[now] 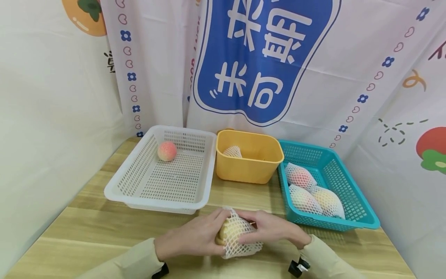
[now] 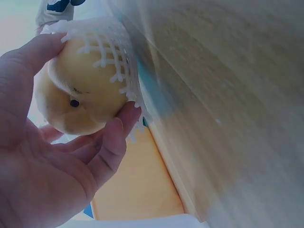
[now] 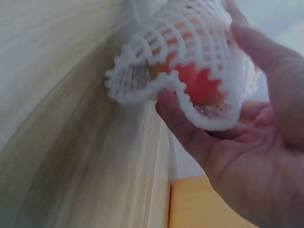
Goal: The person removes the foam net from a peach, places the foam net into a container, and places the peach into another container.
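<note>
Over the front middle of the table, both hands are on a yellow peach (image 1: 227, 231) partly covered by a white foam net (image 1: 243, 252). My left hand (image 1: 195, 237) grips the peach from the left, thumb and fingers around its bare end. In the left wrist view, that end shows a crease and a small dark spot (image 2: 74, 103). On the other side, my right hand (image 1: 273, 229) holds the foam net against the peach between thumb and fingers. The right wrist view shows the net's open edge hanging loose and a red patch (image 3: 202, 84) of the peach inside.
At the back left, a white basket (image 1: 170, 180) holds a bare pink peach (image 1: 167, 151). Beside it, a yellow bin (image 1: 247, 170) contains a white foam net piece (image 1: 232, 151). A teal basket (image 1: 356, 190) at right carries several netted peaches (image 1: 327, 201). Printed cloth (image 1: 160, 77) hangs behind.
</note>
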`<state>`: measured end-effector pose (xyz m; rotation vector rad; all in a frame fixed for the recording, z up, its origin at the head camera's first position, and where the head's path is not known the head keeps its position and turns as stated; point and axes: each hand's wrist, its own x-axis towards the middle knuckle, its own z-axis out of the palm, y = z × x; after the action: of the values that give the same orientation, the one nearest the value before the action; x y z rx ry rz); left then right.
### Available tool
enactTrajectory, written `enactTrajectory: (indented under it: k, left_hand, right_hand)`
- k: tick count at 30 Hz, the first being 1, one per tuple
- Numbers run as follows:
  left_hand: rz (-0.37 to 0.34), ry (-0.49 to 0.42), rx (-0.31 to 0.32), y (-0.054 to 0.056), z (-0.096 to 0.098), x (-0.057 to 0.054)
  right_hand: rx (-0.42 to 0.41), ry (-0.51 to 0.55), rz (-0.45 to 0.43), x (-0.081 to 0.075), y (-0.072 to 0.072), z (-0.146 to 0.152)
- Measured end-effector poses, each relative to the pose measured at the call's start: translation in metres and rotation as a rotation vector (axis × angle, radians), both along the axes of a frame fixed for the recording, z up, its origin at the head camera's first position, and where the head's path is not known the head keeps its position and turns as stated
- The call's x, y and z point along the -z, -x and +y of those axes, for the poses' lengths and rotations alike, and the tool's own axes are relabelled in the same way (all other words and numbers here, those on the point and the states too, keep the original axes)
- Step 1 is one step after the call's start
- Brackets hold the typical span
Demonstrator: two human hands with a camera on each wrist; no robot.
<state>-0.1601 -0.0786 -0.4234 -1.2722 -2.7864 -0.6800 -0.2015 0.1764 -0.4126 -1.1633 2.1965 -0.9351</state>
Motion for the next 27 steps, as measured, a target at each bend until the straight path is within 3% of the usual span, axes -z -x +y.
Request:
enactTrajectory:
  k: [2, 5, 8, 12, 20, 27]
  left_hand:
    - [0.004, -0.002, -0.007, 0.000, 0.002, -0.001]
    - [0.006, -0.001, -0.014, 0.000, 0.004, -0.002]
    - [0.002, -0.001, -0.018, 0.000, 0.005, -0.004]
    - [0.006, 0.001, -0.019, 0.000, 0.004, -0.004]
    - [-0.060, -0.054, -0.013, -0.002, 0.000, -0.005]
    - [-0.039, -0.054, -0.021, -0.004, 0.000, -0.003]
  right_hand:
    - [0.054, -0.013, 0.030, -0.001, -0.001, -0.001]
    - [0.124, -0.008, 0.002, -0.002, -0.001, -0.001]
    - [0.146, 0.006, 0.000, -0.003, -0.001, 0.000]
    - [0.135, 0.027, 0.006, -0.001, 0.001, 0.003]
    - [0.119, 0.027, -0.006, -0.002, 0.004, 0.005]
    - [0.018, -0.028, 0.035, -0.011, 0.005, 0.002]
